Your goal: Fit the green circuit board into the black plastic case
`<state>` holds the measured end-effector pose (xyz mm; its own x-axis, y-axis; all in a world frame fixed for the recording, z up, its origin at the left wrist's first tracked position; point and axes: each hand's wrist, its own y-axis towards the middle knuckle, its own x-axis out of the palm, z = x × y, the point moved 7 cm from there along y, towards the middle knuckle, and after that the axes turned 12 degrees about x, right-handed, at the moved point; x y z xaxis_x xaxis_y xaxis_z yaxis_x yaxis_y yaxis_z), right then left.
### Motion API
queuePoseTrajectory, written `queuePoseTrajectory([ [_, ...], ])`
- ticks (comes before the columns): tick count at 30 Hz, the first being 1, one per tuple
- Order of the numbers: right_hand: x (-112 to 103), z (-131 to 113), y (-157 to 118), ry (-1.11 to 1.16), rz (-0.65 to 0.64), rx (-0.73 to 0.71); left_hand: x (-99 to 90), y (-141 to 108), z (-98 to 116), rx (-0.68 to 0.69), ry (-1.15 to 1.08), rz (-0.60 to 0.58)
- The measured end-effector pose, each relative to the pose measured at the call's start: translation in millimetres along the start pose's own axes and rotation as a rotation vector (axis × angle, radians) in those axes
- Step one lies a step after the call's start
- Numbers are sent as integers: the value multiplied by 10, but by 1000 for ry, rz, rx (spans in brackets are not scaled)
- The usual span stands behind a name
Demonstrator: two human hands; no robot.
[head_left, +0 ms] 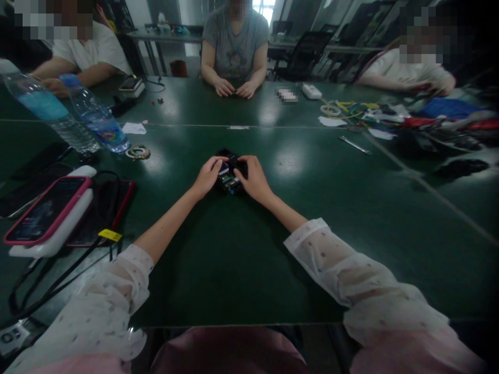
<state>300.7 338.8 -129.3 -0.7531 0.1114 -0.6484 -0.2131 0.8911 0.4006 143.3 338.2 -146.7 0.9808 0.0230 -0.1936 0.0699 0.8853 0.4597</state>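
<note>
A small black electronic device (231,183) with an exposed green circuit board sits on the dark green table in front of me. My left hand (209,175) closes on its left side, the thumb lying over a small dark blue piece. My right hand (254,177) grips the device's right side, fingers curled around the black edge. A blue spot shows at the device's near end. My fingers hide much of the casing.
On the left lie a pink-cased phone (49,210) on a white block, black cables and two water bottles (95,115). A wrench (354,145) and a heap of cables (440,124) lie to the right. Three people sit around the table (234,270).
</note>
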Motion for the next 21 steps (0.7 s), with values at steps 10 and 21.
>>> queuePoseTrajectory([
  [10,-36,-17,-2,24,52,-16,-2,4,-9,-1,12,7],
  [21,-383,-191,-123,145,286,-10,-8,-21,-89,-109,-102,49],
])
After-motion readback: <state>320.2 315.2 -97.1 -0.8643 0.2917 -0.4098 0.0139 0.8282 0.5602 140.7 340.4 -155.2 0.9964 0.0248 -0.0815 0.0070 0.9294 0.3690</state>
